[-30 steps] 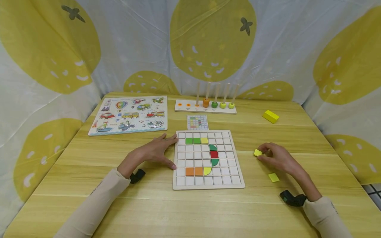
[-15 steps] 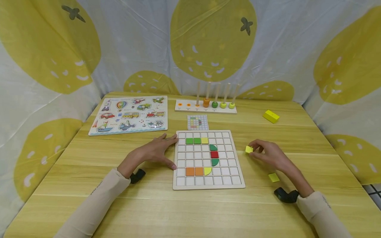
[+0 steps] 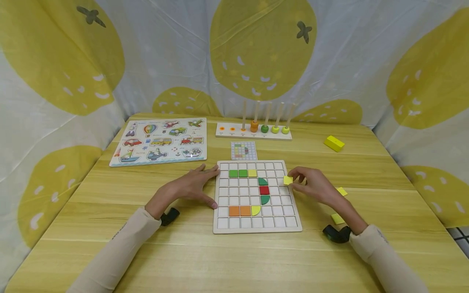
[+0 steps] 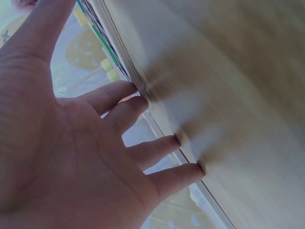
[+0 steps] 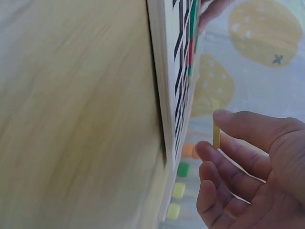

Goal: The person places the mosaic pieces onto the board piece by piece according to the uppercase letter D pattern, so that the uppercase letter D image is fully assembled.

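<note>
My right hand (image 3: 312, 184) pinches a thin yellow square tile (image 3: 288, 180) between thumb and fingers, over the right edge of the white grid board (image 3: 278, 223). In the right wrist view the yellow tile (image 5: 216, 136) shows edge-on, raised off the board. At the board's left edge, my left hand (image 3: 194, 186) lies with fingers spread, thumb and fingertips at the rim. Seen from the left wrist, the left hand's (image 4: 90, 148) fingers are straight. On the board sit two green squares (image 3: 238, 173), a yellow square (image 3: 252, 173), green quarter-rounds (image 3: 262, 181), a red square (image 3: 264, 190), orange squares (image 3: 239, 211) and a yellow quarter-round (image 3: 255, 210).
Two loose yellow tiles (image 3: 337, 219) lie right of the board, partly behind the right forearm. A small pattern card (image 3: 243, 150) lies behind the board. Further back are a peg stand (image 3: 253, 131), a vehicle puzzle board (image 3: 161, 142) and a yellow block (image 3: 334, 143).
My right hand has moved left with the yellow tile, from the bare table to over the board's right edge. A second loose yellow tile now shows by the right forearm. The left hand stays put.
</note>
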`<state>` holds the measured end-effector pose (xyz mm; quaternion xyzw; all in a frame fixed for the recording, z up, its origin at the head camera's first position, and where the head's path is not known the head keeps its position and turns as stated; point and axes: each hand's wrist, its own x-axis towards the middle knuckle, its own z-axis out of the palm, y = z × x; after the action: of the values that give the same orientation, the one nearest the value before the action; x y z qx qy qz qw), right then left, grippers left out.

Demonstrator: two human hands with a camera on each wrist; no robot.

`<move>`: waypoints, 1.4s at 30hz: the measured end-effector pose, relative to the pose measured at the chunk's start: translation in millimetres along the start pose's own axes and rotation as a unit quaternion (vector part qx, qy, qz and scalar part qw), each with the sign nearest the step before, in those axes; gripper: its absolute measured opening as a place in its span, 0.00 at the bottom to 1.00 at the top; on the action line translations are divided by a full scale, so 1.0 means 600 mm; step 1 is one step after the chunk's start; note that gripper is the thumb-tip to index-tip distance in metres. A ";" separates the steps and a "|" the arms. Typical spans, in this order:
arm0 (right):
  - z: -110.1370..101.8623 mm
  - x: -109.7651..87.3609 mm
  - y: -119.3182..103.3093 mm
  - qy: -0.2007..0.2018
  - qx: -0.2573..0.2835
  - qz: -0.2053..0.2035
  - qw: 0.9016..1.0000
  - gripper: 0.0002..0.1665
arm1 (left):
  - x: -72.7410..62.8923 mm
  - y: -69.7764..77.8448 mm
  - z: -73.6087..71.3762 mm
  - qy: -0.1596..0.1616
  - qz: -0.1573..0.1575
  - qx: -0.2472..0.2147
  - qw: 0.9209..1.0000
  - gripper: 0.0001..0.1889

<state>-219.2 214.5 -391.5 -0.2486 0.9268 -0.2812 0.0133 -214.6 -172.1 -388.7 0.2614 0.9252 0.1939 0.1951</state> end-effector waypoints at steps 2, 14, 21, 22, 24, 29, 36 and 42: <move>0.002 0.005 -0.006 -0.004 0.003 -0.003 1.000 0.14 | 0.001 0.000 0.000 0.000 0.000 0.000 1.000 0.59; 0.013 0.024 -0.031 -0.026 0.018 -0.026 0.999 0.15 | 0.002 0.000 -0.001 -0.003 -0.004 0.001 1.000 0.58; 0.028 0.036 -0.047 -0.043 0.022 -0.044 0.998 0.14 | 0.002 0.000 -0.001 -0.003 -0.004 -0.001 1.000 0.58; 0.030 0.037 -0.050 -0.044 0.020 -0.046 0.998 0.14 | 0.002 0.000 -0.001 -0.003 -0.004 -0.001 1.000 0.58; 0.035 0.039 -0.054 -0.047 0.018 -0.052 0.997 0.14 | 0.002 0.000 0.000 -0.003 -0.006 -0.002 1.000 0.58; 0.048 0.043 -0.064 -0.049 0.017 -0.059 0.997 0.13 | 0.003 0.001 0.002 -0.004 -0.011 -0.001 1.000 0.58; 0.062 0.047 -0.078 -0.040 0.019 -0.097 0.994 0.12 | 0.002 0.001 0.002 -0.005 -0.013 -0.001 1.000 0.59; 0.067 0.052 -0.099 -0.067 0.015 -0.092 0.993 0.13 | 0.001 0.000 0.001 -0.003 -0.014 -0.004 1.000 0.59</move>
<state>-212.8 136.7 -390.4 -0.3511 0.8925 -0.2780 0.0529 -214.8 -171.5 -389.2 0.2483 0.9275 0.1935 0.2018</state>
